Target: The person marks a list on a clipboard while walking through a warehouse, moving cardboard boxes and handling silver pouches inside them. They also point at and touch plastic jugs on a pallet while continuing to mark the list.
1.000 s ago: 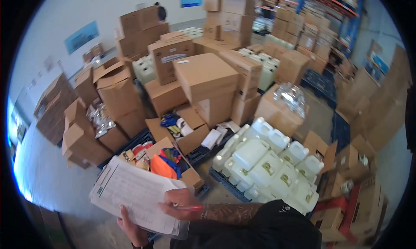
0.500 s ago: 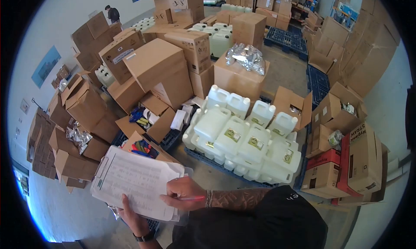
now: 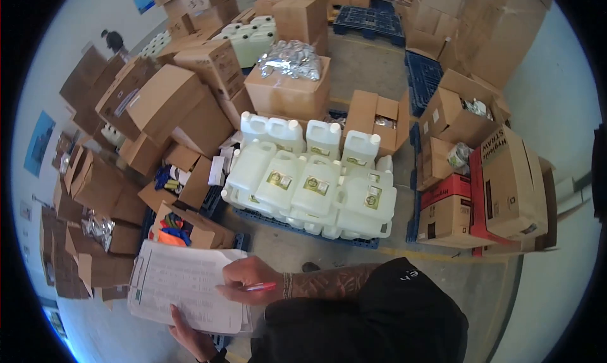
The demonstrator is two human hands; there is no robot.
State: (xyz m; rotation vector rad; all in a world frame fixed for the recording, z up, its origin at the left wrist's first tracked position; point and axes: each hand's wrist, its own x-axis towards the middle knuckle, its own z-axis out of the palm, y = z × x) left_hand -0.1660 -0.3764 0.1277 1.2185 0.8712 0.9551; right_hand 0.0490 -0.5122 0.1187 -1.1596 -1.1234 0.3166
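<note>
A stack of printed sheets [image 3: 174,281] lies tilted in front of me at the lower left. My left hand [image 3: 188,336] is closed on its lower edge, thumb on top and the fingers hidden underneath. Closed round a red pen [image 3: 262,286], my right hand [image 3: 248,279] rests at the sheets' right side. Whether the pen's tip touches the paper I cannot see. Beyond the papers, white plastic jerrycans [image 3: 314,185] with green labels stand piled on a blue pallet [image 3: 297,227].
Open cardboard boxes [image 3: 183,180] crowd the left side. Silver foil packs [image 3: 291,60] top a carton ahead. Straw cartons [image 3: 512,186] stand at the right beside blue pallets [image 3: 423,78]. Another person [image 3: 114,42] is far off at the upper left.
My view has turned right and down, so the jerrycans and boxes sit further left in it. Both hands keep their hold on the sheets and the pen.
</note>
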